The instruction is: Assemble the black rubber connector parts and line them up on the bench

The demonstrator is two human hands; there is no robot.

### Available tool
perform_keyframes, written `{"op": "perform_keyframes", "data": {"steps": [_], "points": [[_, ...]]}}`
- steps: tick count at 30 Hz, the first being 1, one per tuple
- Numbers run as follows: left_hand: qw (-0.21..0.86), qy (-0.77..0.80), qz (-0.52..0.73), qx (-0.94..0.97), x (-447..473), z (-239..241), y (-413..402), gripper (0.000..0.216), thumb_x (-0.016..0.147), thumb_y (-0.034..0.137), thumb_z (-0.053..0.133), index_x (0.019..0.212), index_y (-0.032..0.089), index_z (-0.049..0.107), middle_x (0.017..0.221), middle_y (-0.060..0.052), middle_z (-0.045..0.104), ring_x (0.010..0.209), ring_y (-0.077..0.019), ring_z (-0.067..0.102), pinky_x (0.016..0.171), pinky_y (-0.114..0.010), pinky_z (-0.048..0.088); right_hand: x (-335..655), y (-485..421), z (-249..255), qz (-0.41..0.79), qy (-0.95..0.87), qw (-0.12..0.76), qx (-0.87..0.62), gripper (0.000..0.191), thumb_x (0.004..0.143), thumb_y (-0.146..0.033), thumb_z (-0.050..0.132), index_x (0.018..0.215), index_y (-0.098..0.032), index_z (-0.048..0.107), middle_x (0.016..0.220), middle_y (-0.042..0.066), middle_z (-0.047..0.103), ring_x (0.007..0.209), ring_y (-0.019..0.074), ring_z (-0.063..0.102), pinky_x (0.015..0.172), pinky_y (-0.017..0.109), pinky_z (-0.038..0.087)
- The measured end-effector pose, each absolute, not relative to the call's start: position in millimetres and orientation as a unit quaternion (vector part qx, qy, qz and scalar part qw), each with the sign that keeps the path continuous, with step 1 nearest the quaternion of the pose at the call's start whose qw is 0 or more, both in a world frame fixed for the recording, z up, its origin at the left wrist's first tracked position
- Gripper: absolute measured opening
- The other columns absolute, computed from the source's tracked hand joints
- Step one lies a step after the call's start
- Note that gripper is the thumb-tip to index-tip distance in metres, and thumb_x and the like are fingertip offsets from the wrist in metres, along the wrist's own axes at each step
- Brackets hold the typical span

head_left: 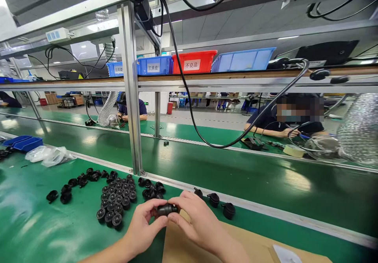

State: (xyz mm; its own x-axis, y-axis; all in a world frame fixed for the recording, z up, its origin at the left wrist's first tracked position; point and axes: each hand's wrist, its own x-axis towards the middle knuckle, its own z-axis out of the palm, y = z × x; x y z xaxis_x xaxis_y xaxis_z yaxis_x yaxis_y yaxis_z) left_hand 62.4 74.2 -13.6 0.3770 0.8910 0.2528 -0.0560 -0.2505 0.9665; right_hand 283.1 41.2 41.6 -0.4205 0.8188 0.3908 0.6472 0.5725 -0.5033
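Watching this over the head cam from my end, and both hands are busy. The left hand [144,225] is pinching one end of a small black cylindrical part [165,210] between thumb and fingers, and the right hand [199,223] has its thumb and fingers closed on the other end. So the part's held about sideways between them; can't tell if it's one piece or two.

Using that part as my clock center: a tight patch of round black pieces [118,194] stands on the green bench [26,227] between nine and ten, with a scattering of black caps [65,197] farther out that way. There's a little black clump [152,192] close by at eleven. Three black pieces with tabs [228,211] run in a row from two to three. A brown sheet [189,245], cardboard by the look of it, is at five, partly under my right forearm. Clear plastic bags [50,155] lie way out at ten.
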Motion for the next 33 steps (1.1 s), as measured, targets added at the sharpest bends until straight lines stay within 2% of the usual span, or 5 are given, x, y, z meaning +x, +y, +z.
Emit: {"op": "perform_keyframes", "data": {"steps": [10,19,24,29,33], "points": [[0.634,0.286,0.429,0.577,61.9,-8.3,80.2,0.049,0.084,0.051,0.090,0.118,0.016,0.081,0.092,-0.009,0.078,0.074,-0.0142,0.065,0.065,-0.021,0.047,304.1,41.8,48.1,0.132,-0.867,0.325,-0.354,0.052,0.100,-0.009,0.053,0.147,-0.031,0.055,0.130,0.009,0.070,0.115,0.0240,0.064,0.095,0.038,0.053],[0.668,0.269,0.404,0.565,63.4,-9.2,81.4,0.053,0.082,0.051,0.091,0.118,0.014,0.081,0.079,-0.007,0.074,0.067,-0.0125,0.060,0.061,-0.021,0.042,298.4,46.5,46.5,0.032,-0.895,0.323,-0.307,0.026,0.105,-0.012,0.050,0.121,-0.025,0.067,0.108,0.007,0.075,0.091,0.0212,0.062,0.075,0.033,0.044],[0.622,0.270,0.428,0.598,63.8,-7.5,74.9,0.041,0.083,0.041,0.091,0.117,0.020,0.083,0.113,-0.013,0.082,0.104,-0.0270,0.075,0.093,-0.034,0.058,293.3,42.5,42.9,0.073,-0.863,0.291,-0.407,0.013,0.100,-0.033,0.067,0.105,-0.021,0.068,0.092,0.006,0.073,0.083,0.0223,0.060,0.073,0.034,0.040],[0.488,0.334,0.457,0.665,61.3,-9.7,73.9,0.036,0.081,0.025,0.088,0.117,0.024,0.083,0.118,-0.011,0.081,0.110,-0.0294,0.075,0.100,-0.037,0.059,286.0,42.9,38.4,0.069,-0.826,0.232,-0.510,0.046,0.109,-0.044,0.048,0.071,-0.020,0.059,0.066,0.003,0.061,0.066,0.0194,0.054,0.066,0.035,0.030],[0.541,0.334,0.465,0.617,60.2,-10.9,77.4,0.038,0.084,0.031,0.087,0.120,0.020,0.080,0.121,-0.013,0.080,0.114,-0.0316,0.075,0.104,-0.041,0.060,294.0,40.9,42.2,0.096,-0.823,0.284,-0.483,0.031,0.098,-0.043,0.068,0.121,-0.023,0.068,0.093,0.005,0.072,0.086,0.0232,0.063,0.079,0.035,0.039]]}}
